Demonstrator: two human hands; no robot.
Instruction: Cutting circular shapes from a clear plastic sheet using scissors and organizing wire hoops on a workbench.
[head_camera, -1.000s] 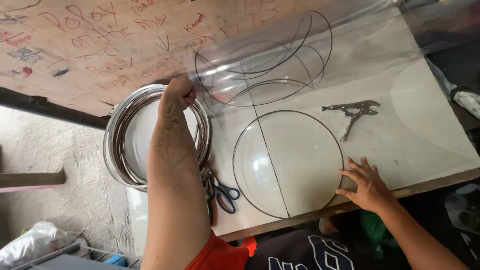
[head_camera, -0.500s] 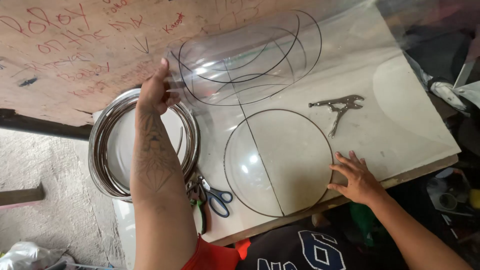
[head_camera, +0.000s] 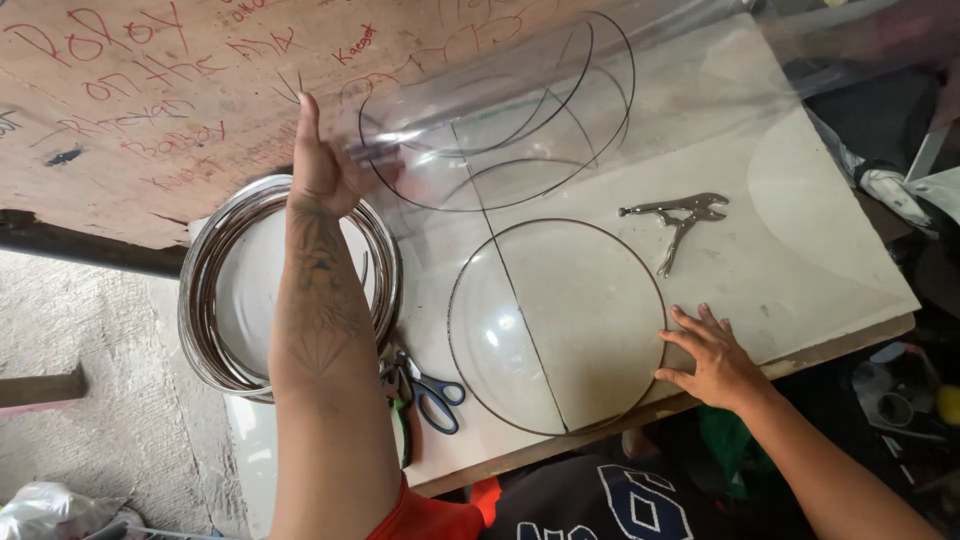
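My left hand (head_camera: 320, 165) is raised at the left edge of a clear plastic sheet (head_camera: 500, 110), pinching it; that part of the sheet curls up off the board. Dark circles are drawn on the sheet. A round ring outline (head_camera: 460, 300) lies flat on the table (head_camera: 820, 260), crossed by a straight line. My right hand (head_camera: 715, 360) rests flat at the ring's right side near the front edge, fingers spread, holding nothing.
A coil of metal wire hoops (head_camera: 215, 290) sits at the table's left end under my left forearm. Blue-handled scissors (head_camera: 435, 395) lie at the front. Locking pliers (head_camera: 680, 215) lie right of the ring. A plywood board with red scribbles (head_camera: 150, 100) stands behind.
My left hand has shifted a little to the left and up with the sheet's edge, fingers now pointing upward. My right hand has stayed flat beside the ring.
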